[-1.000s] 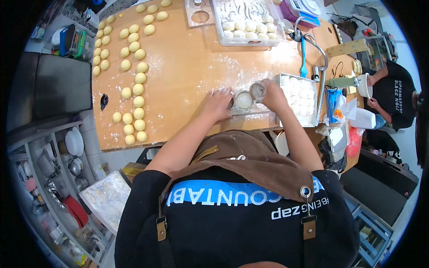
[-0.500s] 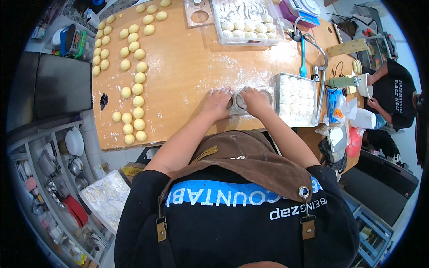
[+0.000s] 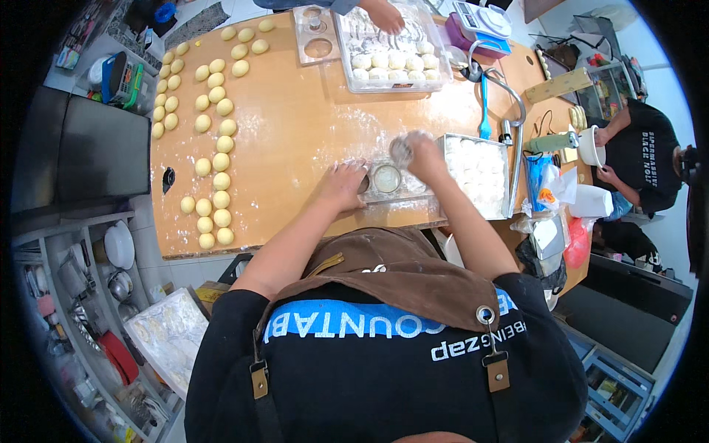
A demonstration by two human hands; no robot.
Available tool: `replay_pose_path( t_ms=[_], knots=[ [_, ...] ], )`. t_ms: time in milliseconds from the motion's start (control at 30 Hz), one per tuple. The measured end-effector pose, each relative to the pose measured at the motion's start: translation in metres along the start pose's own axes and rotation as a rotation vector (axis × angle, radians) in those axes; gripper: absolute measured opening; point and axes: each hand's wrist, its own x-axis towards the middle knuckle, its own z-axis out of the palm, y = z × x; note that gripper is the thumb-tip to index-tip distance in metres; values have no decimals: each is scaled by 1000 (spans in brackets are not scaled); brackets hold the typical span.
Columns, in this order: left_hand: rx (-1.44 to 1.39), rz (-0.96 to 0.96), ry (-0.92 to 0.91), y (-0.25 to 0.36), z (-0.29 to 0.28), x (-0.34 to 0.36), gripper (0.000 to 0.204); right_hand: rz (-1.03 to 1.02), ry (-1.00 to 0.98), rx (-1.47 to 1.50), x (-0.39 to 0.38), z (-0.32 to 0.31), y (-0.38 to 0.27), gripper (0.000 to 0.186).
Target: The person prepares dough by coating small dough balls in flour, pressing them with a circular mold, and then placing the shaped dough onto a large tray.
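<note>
A clear pressing mould (image 3: 410, 190) with round holes lies on the floured table in front of me. One hole, near its middle, has a pale disc in it. My left hand (image 3: 343, 184) grips the mould's left end, its fingertips beside another hole. Just above the mould's right part, my right hand (image 3: 426, 156) is closed round a clear round presser (image 3: 401, 150), lifted off the board. Close to the right of that hand stands a metal tray (image 3: 476, 174) filled with rows of floured white dough pieces.
Yellow dough balls (image 3: 221, 162) stand in rows at the left. A plastic tub (image 3: 391, 86) of floured dough rounds is at the far side; another person's hand (image 3: 385, 15) reaches into it. A second mould (image 3: 317, 35) lies beside it. At right, a person holds a white bowl (image 3: 588, 145).
My right hand has lifted from the mould with the round presser, uncovering a hole. My left hand stays on the mould. Another person's hand has come in over the tub.
</note>
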Motion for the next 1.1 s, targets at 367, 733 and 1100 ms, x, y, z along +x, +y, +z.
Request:
replay_pose_path(
  t_ms=[367, 733, 1100],
  knots=[
    [27, 10, 38, -5, 11, 0, 95, 56, -82, -87, -12, 5, 3, 31],
    [8, 0, 39, 3, 4, 2, 95, 26, -239, -35, -65, 17, -38, 38],
    [14, 14, 44, 0, 7, -1, 94, 37, -336, -89, -65, 16, -44, 39]
  ],
)
